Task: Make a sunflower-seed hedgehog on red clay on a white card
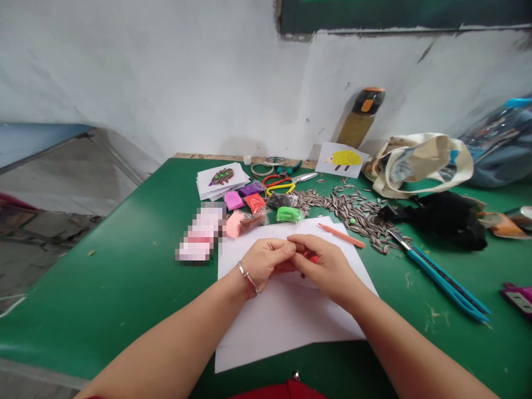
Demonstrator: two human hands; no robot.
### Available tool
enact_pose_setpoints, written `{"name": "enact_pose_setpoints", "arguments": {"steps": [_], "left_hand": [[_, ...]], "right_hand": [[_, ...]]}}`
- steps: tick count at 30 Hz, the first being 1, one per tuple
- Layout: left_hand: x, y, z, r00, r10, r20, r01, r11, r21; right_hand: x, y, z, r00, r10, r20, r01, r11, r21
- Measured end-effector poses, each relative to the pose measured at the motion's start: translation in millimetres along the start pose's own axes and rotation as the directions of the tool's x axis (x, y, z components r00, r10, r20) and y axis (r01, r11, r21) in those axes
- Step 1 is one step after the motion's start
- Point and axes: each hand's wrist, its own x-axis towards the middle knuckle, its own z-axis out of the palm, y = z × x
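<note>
My left hand point(268, 259) and my right hand point(326, 266) meet above white paper sheets point(274, 327), fingertips touching and fingers curled closed. A small lump of red modelling clay point(314, 259) shows between the fingers of my right hand; the rest is hidden. The left thumb and fingers press together at the same spot. Just beyond the hands are wrapped clay packets: a green one point(290, 214), a red one point(255, 203) and a peach one point(235, 223). An orange plastic clay tool point(341, 235) lies on the paper's upper right part.
Sunflower seeds point(357, 213) lie heaped behind the right hand, with blue tweezers point(444, 282) to their right. Scissors point(286, 183), a hedgehog drawing point(341, 160), a seed-decorated card point(222, 177), a bottle point(361, 117) and a cloth bag point(419, 163) stand or lie farther back.
</note>
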Motion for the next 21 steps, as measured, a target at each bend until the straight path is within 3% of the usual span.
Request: {"name": "enact_pose_setpoints", "arguments": {"steps": [11,21], "left_hand": [[2.8,6.9,-1.8,0.983,0.081,-0.162,-0.082,0.997,0.005],[3.0,2.9,-2.4,0.988,0.097,-0.122,-0.083,0.989,0.120]], "right_hand": [[-2.2,-3.2,-3.0,0.995,-0.035,-0.091,0.037,0.999,0.023],[-3.2,-5.3,-2.7,0.989,-0.125,-0.082,0.123,0.992,-0.031]]}}
